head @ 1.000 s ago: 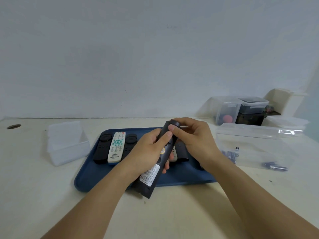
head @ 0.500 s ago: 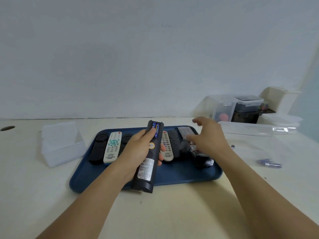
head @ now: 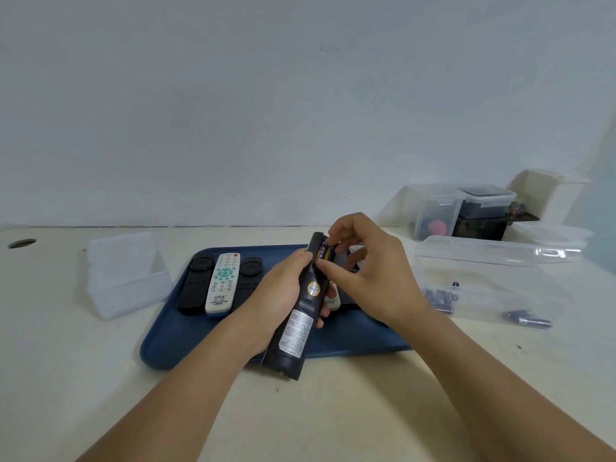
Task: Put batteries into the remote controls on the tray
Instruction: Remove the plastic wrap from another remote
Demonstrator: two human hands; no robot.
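table (head: pixel 333 421): cream-coloured top against a pale wall, a round hole (head: pixel 22 243) at the far left
blue tray (head: pixel 173 341): centre, flat on the table
frosted plastic box (head: pixel 128 278): just left of the tray
clear lidded container (head: pixel 483 275): right of the tray, batteries inside
stacked containers (head: pixel 466 211): far right, by the wall

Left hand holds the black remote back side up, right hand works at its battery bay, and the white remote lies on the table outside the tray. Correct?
Not quite: the head view shows the white remote lying on the blue tray, between two black ones. The rest stands.
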